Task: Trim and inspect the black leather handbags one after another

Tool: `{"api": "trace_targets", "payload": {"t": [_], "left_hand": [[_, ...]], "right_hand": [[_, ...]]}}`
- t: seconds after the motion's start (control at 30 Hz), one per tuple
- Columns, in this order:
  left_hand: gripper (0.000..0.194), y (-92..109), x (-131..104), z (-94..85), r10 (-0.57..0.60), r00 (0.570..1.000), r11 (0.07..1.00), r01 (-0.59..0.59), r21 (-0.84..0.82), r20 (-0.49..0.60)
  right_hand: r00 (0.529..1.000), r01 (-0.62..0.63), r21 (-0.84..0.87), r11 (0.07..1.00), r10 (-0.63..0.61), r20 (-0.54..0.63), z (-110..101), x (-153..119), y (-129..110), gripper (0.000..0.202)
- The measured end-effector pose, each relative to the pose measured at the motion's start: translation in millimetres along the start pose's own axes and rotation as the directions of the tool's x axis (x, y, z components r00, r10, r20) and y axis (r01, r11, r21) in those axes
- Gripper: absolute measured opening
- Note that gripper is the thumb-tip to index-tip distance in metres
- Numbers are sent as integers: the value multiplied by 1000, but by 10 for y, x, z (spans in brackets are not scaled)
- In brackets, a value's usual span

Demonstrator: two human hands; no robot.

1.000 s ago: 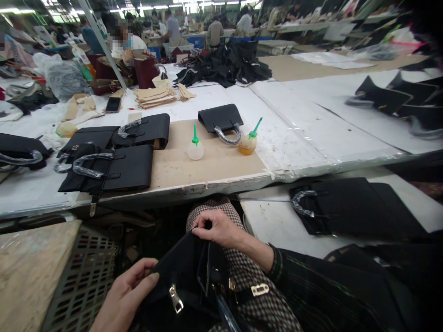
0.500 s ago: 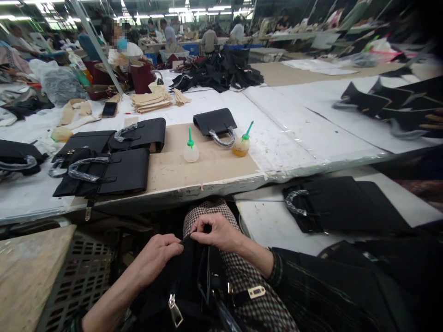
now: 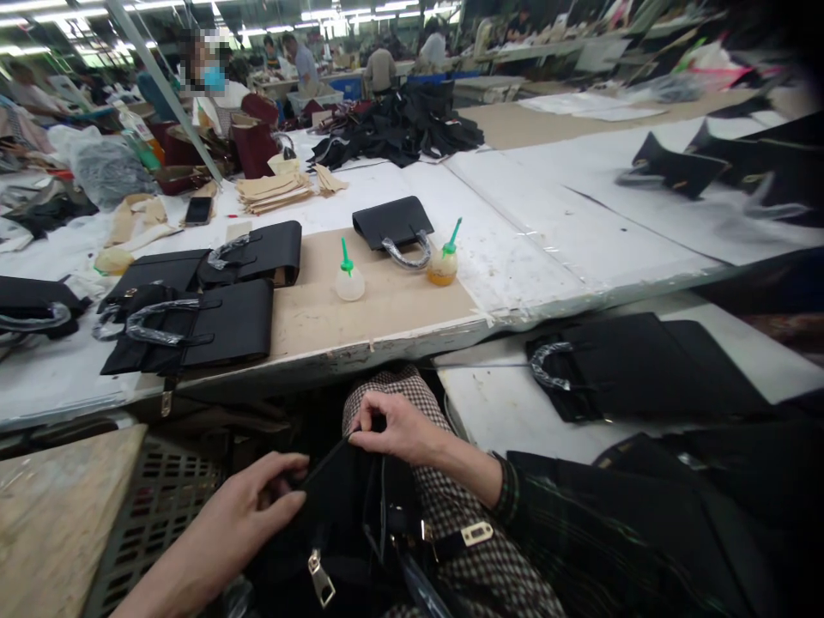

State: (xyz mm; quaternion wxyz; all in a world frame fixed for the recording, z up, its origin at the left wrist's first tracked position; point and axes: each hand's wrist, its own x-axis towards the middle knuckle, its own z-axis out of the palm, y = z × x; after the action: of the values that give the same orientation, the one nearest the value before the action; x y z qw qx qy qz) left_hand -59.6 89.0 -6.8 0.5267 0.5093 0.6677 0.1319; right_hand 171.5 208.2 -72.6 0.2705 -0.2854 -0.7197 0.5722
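Note:
A black bag lies on my lap over checked cloth, with a silver zipper pull and a gold metal plate on a strap. My right hand pinches the bag's top edge between thumb and fingertips. At the left part of the same edge is my left hand, thumb and fingers apart with a gap between them; its fingertips are close to the black material, and whether they touch it cannot be made out.
Black bags with wrapped handles lie on the white table. Two bottles with green spouts stand on brown board. Another black bag rests on the right surface. A plastic crate is at lower left; a masked person sits behind.
My left hand has moved left and down along the bag's edge, away from my right hand, and its fingers have spread. My right hand keeps its pinch. The view has shifted slightly.

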Motion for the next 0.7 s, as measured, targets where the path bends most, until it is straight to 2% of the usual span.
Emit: {"api": "trace_targets", "payload": {"t": [0.07, 0.13, 0.2, 0.27, 0.33, 0.43, 0.53, 0.6, 0.7], "left_hand": [[40, 132, 261, 94, 77, 997, 997, -77, 2, -32], [32, 251, 539, 221, 166, 986, 986, -167, -23, -31], [28, 319, 761, 338, 206, 978, 975, -208, -74, -30], [29, 328, 887, 411, 215, 977, 968, -214, -130, -10], [27, 301, 922, 430, 223, 975, 967, -221, -126, 1], [21, 285, 889, 416, 233, 972, 972, -233, 0, -23], [21, 366, 857, 431, 223, 975, 968, -222, 114, -2], [22, 454, 849, 462, 219, 975, 956, -221, 193, 31], [21, 579, 820, 493, 227, 971, 929, -239, 281, 74]], "right_hand": [[1000, -13, 7, 1000, 13, -14, 15, -4, -5, 25], [999, -26, 13, 1000, 26, -42, 9, -1, 6, 27], [999, -40, 63, 997, 41, -27, -35, -1, 12, 25], [998, -63, 103, 993, 64, 0, -112, -33, -28, 21], [995, -78, 23, 997, 79, -58, -178, -138, -144, 32], [979, -84, -248, 965, 33, -203, -141, -454, -415, 68], [985, -134, -355, 925, 86, -149, 87, -835, -618, 102], [974, -210, -348, 914, 163, -160, 253, -1017, -649, 108], [928, -306, -257, 917, 227, -295, 332, -1153, -598, 103]]}}
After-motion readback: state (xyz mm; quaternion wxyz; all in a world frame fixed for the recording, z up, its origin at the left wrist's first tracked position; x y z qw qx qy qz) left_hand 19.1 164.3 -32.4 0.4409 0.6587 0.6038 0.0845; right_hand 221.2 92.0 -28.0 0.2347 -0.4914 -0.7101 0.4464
